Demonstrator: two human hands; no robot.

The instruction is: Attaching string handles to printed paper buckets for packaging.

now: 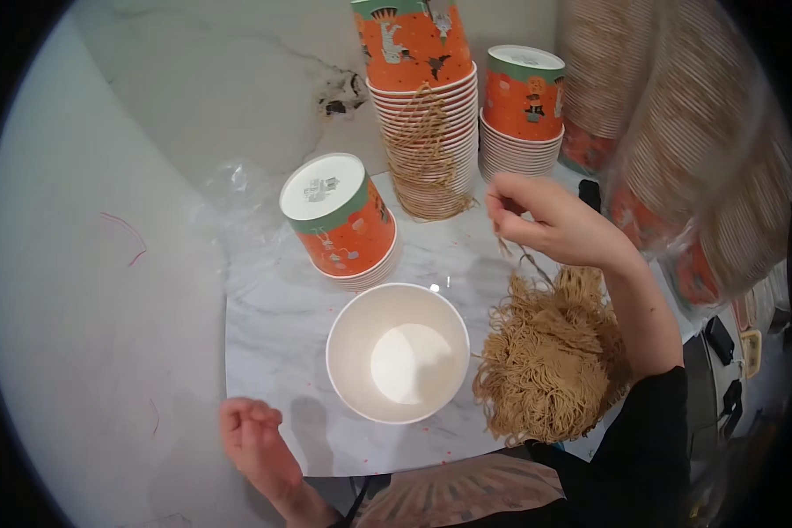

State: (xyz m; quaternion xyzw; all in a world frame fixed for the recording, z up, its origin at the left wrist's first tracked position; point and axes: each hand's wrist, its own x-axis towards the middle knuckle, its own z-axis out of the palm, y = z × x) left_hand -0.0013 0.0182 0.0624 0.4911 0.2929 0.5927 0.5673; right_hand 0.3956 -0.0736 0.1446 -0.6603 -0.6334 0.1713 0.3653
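Note:
A white paper bucket (399, 354) stands upright in front of me with its mouth up and nothing inside. Right of it lies a tangled heap of thin brown cord (550, 361). Above this heap my right hand (537, 216) is closed in a pinch, and a short length of brown cord hangs below the fingers toward the pile. My left hand (260, 444) is raised by the table's left front corner, apart from the bucket. Its fingers are curled in, with nothing visible in them.
Behind the open bucket sit upside-down orange and green buckets (343, 220). A taller nested stack (427, 132) has brown cord draped on it, and a shorter stack (524, 106) stands beside it. Plastic-wrapped stacks (686, 123) crowd the right. Crumpled clear plastic (242, 198) lies at the left.

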